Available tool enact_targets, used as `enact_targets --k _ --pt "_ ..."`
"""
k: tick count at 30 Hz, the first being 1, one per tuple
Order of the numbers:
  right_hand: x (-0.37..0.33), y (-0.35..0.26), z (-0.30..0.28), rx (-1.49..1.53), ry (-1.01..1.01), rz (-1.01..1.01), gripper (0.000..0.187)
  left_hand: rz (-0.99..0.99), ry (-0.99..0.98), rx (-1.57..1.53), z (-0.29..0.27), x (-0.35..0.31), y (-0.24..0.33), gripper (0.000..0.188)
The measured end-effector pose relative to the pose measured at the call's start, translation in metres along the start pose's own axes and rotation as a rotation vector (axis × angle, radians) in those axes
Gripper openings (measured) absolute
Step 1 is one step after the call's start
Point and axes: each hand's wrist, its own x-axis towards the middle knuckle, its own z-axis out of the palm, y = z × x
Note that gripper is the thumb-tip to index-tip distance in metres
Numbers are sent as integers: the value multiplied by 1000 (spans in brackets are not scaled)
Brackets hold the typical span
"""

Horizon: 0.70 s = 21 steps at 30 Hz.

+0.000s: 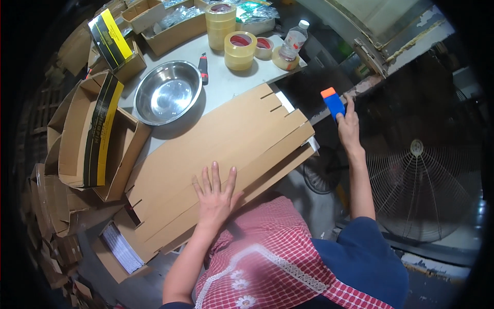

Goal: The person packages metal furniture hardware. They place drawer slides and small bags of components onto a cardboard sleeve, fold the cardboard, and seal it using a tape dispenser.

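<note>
My left hand lies flat with fingers spread on a brown cardboard sheet, pressing near its close edge. This sheet is a slotted, creased box blank lying on top of other cardboard. Raised off to the right, beyond the table edge, my right hand is closed around a blue tool with an orange end; its exact kind cannot be told. Sheets with print show in an open cardboard box under the blank's left end. A shiny metal bowl stands just beyond the cardboard.
A red and black utility knife lies beside the bowl. Clear tape rolls and a plastic bottle stand at the table's far side. Open cardboard boxes crowd the left. A large wire-guarded fan stands at right.
</note>
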Motion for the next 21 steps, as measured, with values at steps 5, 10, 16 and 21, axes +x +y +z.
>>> enact_targets --k 5,10,16,21 --pt "-23 -115 -15 543 -307 32 54 -8 52 -71 6 0 1 80" --pt "-47 -196 34 264 -466 -223 49 -18 95 -123 8 -1 0 80" --pt "-16 -224 66 -285 -917 -259 46 -37 132 -148 10 -7 -3 80" --pt "64 -261 143 -480 -1328 118 31 6 144 -115 14 -7 -1 82"
